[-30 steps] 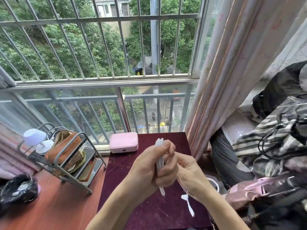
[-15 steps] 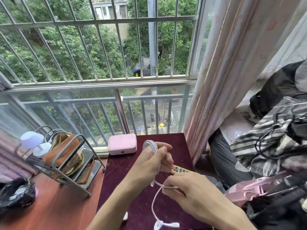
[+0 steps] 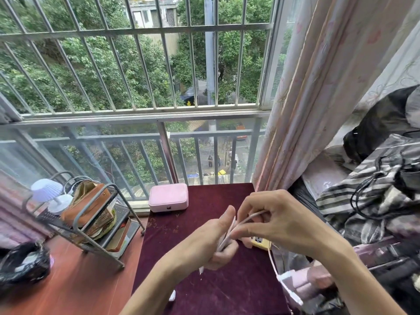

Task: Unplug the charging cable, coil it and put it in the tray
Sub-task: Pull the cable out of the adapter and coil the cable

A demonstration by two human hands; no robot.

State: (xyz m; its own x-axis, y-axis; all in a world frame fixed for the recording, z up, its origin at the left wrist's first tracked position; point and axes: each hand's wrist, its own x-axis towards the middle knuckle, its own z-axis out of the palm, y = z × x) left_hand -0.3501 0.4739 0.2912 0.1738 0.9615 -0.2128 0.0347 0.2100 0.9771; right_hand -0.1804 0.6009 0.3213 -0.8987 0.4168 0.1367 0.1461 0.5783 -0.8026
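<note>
A white charging cable [image 3: 246, 218] is bunched in loops in my left hand [image 3: 212, 243], which is closed around the bundle above the dark red table [image 3: 227, 289]. My right hand [image 3: 276, 221] pinches a strand of the cable just right of the bundle. The loose end hangs down from my right hand to a white plug [image 3: 286, 278] near the table's right edge. A yellow item [image 3: 259, 242] shows partly under my right hand. No tray can be told apart in view.
A pink case [image 3: 168, 197] sits at the table's back edge by the window bars. A metal rack [image 3: 91, 226] with a brown bag and a small lamp [image 3: 48, 194] stands left. A curtain [image 3: 318, 98] and piled clothes [image 3: 372, 196] lie right.
My right hand has risen from low in front to beside the bundle, laying another strand over it. The loose end has swung from the table's middle to its right edge.
</note>
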